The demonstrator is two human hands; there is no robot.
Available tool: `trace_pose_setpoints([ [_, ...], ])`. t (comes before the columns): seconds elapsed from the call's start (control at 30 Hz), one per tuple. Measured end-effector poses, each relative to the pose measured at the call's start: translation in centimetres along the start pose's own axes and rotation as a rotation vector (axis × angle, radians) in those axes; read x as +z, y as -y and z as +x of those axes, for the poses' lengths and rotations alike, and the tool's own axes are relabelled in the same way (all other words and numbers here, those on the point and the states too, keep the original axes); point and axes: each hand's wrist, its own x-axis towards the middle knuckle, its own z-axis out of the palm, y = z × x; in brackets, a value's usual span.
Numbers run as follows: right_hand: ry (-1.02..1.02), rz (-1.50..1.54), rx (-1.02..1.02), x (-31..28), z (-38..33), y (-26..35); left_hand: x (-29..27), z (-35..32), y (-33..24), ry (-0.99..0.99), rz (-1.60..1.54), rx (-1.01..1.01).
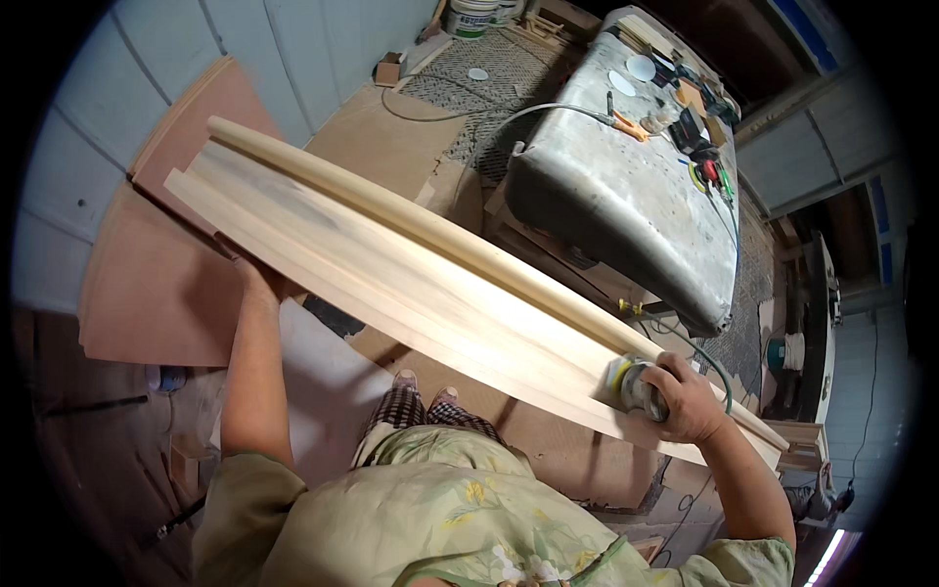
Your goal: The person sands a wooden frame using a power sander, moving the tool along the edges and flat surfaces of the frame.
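A long pale wooden board (421, 269) with a raised rounded moulding along its far edge slants across in front of me, from the upper left to the lower right. My left hand (258, 275) grips its near edge towards the left end; the fingers are mostly hidden by the wood. Closed around a small round power sander (634, 385) is my right hand (693, 403). The sander's pad is against the board's face near the right end. A greenish hose (725, 377) passes close by the right hand.
Beyond the board stands a covered table (606, 186) with an orange-handled tool (629, 125), another sander (698, 175) and clutter. Large reddish-brown panels (161, 279) lean at the left wall. A bucket (471, 18) stands far back. Hoses and brown sheets lie over the floor.
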Motion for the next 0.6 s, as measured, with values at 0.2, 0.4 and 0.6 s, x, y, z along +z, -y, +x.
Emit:
trace_pose_setpoints([
  [0.2, -0.007, 0.026, 0.033, -0.1, 0.6, 0.1, 1.3, -2.1, 1.0, -0.146, 0.203, 0.086],
  [0.4, -0.016, 0.062, -0.113, 0.2, 7.8, 4.4, -2.4, 1.7, 0.4, -0.293, 0.453, 0.334],
  [0.6, -0.042, 0.085, -0.125, 1.3, 3.4, 1.5, 2.0, -9.6, 4.7, -0.12, 1.346, 1.223],
])
